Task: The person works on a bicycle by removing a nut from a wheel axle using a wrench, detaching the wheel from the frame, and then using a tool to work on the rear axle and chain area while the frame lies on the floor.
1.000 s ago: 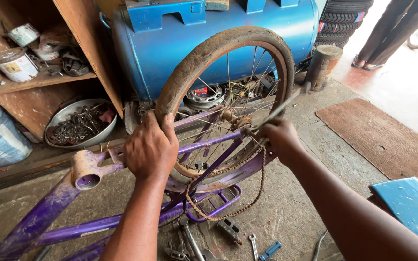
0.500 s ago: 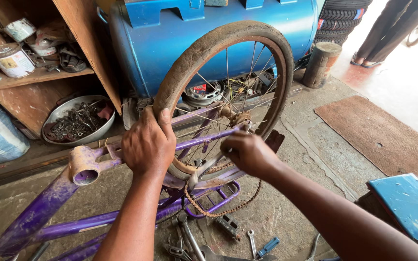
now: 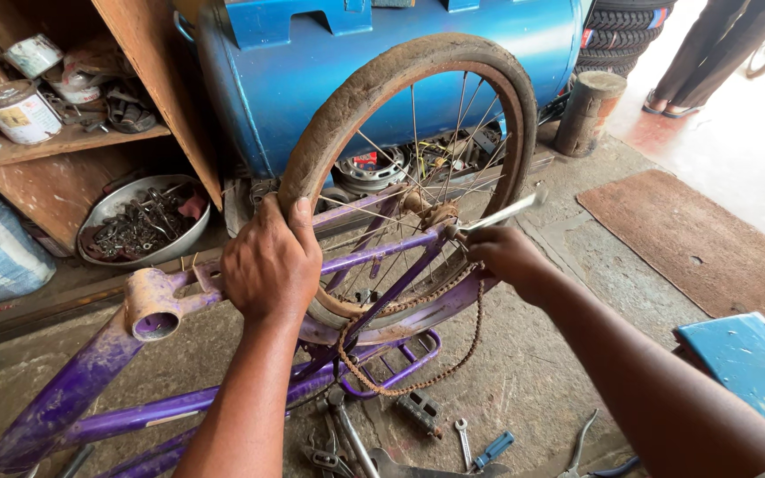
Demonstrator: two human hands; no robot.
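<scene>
A purple bicycle frame (image 3: 90, 381) lies upside down on the concrete, its rear wheel up. My left hand (image 3: 269, 261) grips the muddy tyre (image 3: 382, 80) at its lower left. A metal spanner (image 3: 502, 214) is in my right hand (image 3: 506, 255), its head set at the wheel's axle (image 3: 440, 217). A rusty chain (image 3: 418, 376) hangs slack below the hub.
A blue metal tank (image 3: 312, 80) stands behind the wheel. Wooden shelves (image 3: 73, 142) hold paint cans; a metal bowl (image 3: 135, 226) of parts sits below. Spanners, a pedal (image 3: 420, 412) and pliers lie near the frame. A brown mat (image 3: 692, 239), a blue box (image 3: 750, 367), a person's legs (image 3: 710, 53).
My right hand went in to the hub, then drew back right and now holds the spanner at the axle. My left hand stays on the tyre.
</scene>
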